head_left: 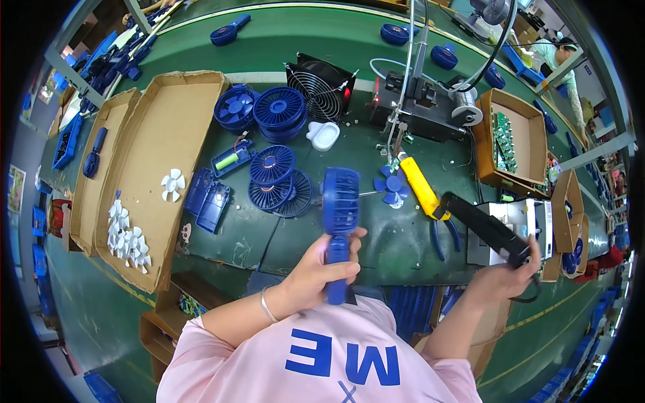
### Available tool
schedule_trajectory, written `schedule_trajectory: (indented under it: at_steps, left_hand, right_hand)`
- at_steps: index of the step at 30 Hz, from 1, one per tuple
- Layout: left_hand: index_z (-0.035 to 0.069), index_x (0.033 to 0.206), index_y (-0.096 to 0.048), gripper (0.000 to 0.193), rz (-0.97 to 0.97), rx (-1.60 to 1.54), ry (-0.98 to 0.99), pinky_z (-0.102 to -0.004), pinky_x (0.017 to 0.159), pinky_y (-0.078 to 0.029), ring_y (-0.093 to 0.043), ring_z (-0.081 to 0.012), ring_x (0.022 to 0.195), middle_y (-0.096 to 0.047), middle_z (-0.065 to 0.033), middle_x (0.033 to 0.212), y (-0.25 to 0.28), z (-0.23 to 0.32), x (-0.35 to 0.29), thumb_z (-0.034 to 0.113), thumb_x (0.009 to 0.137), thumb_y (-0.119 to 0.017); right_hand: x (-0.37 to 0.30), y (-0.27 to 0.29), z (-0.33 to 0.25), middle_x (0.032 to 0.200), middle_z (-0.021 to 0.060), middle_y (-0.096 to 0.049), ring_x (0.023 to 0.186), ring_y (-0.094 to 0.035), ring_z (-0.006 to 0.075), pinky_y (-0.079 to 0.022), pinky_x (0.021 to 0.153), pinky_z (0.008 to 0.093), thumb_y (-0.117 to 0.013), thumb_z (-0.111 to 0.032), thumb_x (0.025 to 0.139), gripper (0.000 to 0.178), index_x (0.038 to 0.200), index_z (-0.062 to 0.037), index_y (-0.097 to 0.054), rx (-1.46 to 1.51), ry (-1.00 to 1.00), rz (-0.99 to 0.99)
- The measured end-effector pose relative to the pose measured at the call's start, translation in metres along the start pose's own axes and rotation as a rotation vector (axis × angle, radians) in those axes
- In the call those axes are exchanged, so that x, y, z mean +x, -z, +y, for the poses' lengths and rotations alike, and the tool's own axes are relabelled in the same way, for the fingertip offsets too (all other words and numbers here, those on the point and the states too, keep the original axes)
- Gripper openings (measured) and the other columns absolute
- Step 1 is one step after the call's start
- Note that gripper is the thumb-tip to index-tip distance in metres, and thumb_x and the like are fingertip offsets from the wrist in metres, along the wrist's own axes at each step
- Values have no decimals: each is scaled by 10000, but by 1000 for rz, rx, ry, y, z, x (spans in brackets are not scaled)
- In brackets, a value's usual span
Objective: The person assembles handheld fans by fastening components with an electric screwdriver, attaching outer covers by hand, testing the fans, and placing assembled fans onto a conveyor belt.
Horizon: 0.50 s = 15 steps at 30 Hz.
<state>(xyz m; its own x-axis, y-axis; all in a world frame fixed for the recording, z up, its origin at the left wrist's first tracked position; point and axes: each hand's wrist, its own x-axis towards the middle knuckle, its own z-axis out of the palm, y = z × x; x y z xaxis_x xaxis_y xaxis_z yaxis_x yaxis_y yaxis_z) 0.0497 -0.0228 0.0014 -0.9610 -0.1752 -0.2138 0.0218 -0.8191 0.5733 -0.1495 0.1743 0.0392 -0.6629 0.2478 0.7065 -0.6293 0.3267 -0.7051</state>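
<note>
My left hand (312, 272) is wrapped round the handle of a blue handheld fan (340, 201), held upright in front of my chest. To the right, my right hand (500, 279) grips the near end of a long black tool (487, 228) with a cord; its exact kind is unclear. Beyond that tool lies a yellow-handled cutter knife (418, 185), with blue-handled pliers (440, 235) beside it. A blue fan blade (392, 185) rests on the green bench near the held fan. Round blue fan grilles (272, 166) and blue handle shells (208, 200) lie to the left.
Cardboard trays stand at left, one with white fan blades (127, 238). A black cooling fan (321, 87) and a machine with a solder wire spool (465, 107) are at the back. Circuit boards (504, 144) fill a box at right. Behind runs a green conveyor (269, 40); another person (557, 60) is far right.
</note>
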Motion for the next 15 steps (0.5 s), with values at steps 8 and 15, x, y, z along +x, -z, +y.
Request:
schedule_trajectory:
  at_steps: [8, 15]
  left_hand:
    - [22, 1168, -483, 484, -44, -216, 103, -381, 793, -492, -595, -236, 876, -490, -197, 1217, -7, -5, 4, 181, 729, -611]
    - [-9, 1122, -508, 291, 83, -11, 109, -363, 883, -502, -633, -245, 960, -616, -192, 1090, -4, -4, 4, 59, 851, -590]
  right_hand:
    - [52, -82, 5, 876, 151, -605, 813, -582, 256, -419, 801, 348, -311, -763, 820, 878, 1216, 9, -449, 723, -177, -468]
    - [19, -82, 13, 569, 65, -480, 480, -456, 165, -372, 465, 284, -342, -880, 689, 929, 970, -17, -544, 914, -405, -565]
